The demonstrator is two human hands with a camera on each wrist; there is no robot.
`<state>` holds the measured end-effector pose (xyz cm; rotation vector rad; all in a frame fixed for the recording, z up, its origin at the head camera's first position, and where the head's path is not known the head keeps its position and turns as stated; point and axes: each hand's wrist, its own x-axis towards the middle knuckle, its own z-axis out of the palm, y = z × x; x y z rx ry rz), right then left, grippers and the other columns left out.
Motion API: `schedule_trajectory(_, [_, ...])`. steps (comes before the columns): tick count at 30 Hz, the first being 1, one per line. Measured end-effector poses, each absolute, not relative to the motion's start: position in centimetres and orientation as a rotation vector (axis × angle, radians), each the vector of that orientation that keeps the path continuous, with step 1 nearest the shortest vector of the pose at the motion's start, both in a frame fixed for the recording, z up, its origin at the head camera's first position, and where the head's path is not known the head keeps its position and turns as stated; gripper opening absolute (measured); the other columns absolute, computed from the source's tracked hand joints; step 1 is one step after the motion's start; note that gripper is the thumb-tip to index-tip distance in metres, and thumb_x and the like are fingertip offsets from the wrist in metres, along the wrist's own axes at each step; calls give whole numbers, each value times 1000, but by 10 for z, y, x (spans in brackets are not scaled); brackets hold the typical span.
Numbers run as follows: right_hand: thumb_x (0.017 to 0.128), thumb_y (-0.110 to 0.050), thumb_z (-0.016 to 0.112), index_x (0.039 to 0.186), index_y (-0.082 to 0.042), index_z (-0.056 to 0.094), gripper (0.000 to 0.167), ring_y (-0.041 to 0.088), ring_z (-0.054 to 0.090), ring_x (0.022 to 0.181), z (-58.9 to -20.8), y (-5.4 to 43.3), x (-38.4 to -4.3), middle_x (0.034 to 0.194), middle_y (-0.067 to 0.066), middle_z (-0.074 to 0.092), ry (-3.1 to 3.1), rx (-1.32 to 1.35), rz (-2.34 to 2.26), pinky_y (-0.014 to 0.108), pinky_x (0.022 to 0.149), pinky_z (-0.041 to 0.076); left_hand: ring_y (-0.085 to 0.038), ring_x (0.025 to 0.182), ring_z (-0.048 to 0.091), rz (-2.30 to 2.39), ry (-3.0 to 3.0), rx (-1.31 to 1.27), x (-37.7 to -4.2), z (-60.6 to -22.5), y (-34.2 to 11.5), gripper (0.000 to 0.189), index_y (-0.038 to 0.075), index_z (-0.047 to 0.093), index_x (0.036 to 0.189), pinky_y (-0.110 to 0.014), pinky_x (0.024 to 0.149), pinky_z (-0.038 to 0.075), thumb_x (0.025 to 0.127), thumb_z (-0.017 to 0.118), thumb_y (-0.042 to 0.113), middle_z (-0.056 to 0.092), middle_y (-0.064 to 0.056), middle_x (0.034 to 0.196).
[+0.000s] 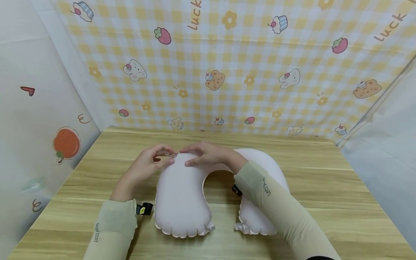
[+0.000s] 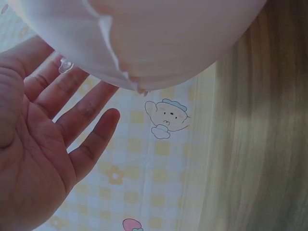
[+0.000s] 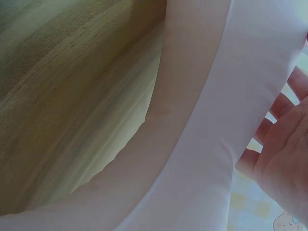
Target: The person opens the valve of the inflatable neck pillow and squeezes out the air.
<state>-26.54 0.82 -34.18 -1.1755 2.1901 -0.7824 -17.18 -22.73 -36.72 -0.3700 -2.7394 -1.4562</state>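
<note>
A pale pink, puffed-up U-shaped neck pillow [image 1: 182, 195] lies on the table with both ends toward me. A small clear valve [image 2: 66, 66] sticks out at its far left edge. My left hand [image 1: 147, 164] is at this valve, thumb and index fingertips on either side pinching it; the other fingers stretch out beyond the pillow in the left wrist view. My right hand [image 1: 208, 155] holds the far left curve of the pillow, thumb on top and fingers over the far side. In the right wrist view those fingertips are partly hidden behind the pillow [image 3: 216, 125].
The pillow lies on a wood-grain table [image 1: 325, 202]. Behind stands a yellow checked backdrop [image 1: 247, 57] with cartoon prints. White sheets [image 1: 29, 119] hang at the sides. My right forearm [image 1: 276, 202] crosses over the pillow's right arm.
</note>
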Motion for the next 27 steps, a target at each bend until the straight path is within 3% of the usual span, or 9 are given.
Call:
schedule_trajectory(8, [95, -33, 67, 147, -18, 50, 57, 20, 40, 145, -345, 9, -265, 152, 4, 49, 2200, -1156, -776, 42, 122, 28, -35, 129, 56, -1462, -2787, -371, -170, -365, -227, 33, 12, 64, 121, -61, 104, 43, 93, 71, 29, 68, -9, 127])
schedule_trajectory(27, [95, -32, 68, 146, -15, 51, 57, 22, 44, 142, -354, 8, -263, 150, 7, 52, 2211, -1175, -782, 42, 120, 32, -37, 129, 56, -1409, -2814, -421, -172, -370, -226, 32, 13, 63, 120, -62, 100, 46, 93, 71, 27, 68, -7, 126])
